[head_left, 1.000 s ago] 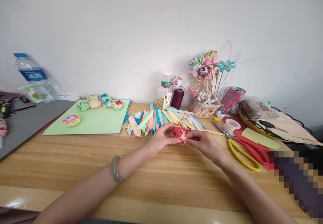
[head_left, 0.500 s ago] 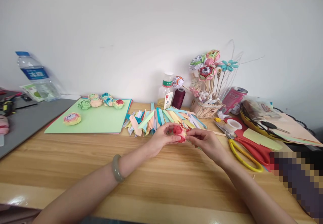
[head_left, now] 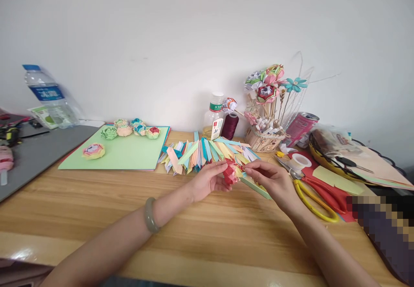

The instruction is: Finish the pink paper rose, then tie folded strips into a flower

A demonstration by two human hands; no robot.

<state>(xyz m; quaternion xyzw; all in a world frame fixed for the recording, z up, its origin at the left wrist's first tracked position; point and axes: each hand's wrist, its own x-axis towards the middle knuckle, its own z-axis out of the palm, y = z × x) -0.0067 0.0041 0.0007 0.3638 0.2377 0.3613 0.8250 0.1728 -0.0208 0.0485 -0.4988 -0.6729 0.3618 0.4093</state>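
Over the front of a pile of folded paper strips (head_left: 194, 155), my left hand (head_left: 208, 180) holds a red paper flower (head_left: 230, 173) by its left side. The flower's right side shows pale pink and yellow. My right hand (head_left: 267, 177) is closed, its thumb and forefinger pinched at the flower's right edge; what exactly lies between the fingertips is too small to make out. A light green paper strip (head_left: 257, 188) slants down beneath the right hand. Several finished paper flowers (head_left: 124, 130) lie on a green paper sheet (head_left: 129, 155) to the left.
Scissors with yellow and red handles (head_left: 315, 205) lie at right beside a white tape roll (head_left: 300, 160). A basket of paper flowers (head_left: 265, 140), a glue bottle (head_left: 213, 116) and a thread spool (head_left: 230, 125) stand by the wall. A water bottle (head_left: 47, 93) leans at far left.
The red flower has turned in my left hand, showing more of its yellow part. My right hand has shifted slightly right, and the green strip below it is now more visible.
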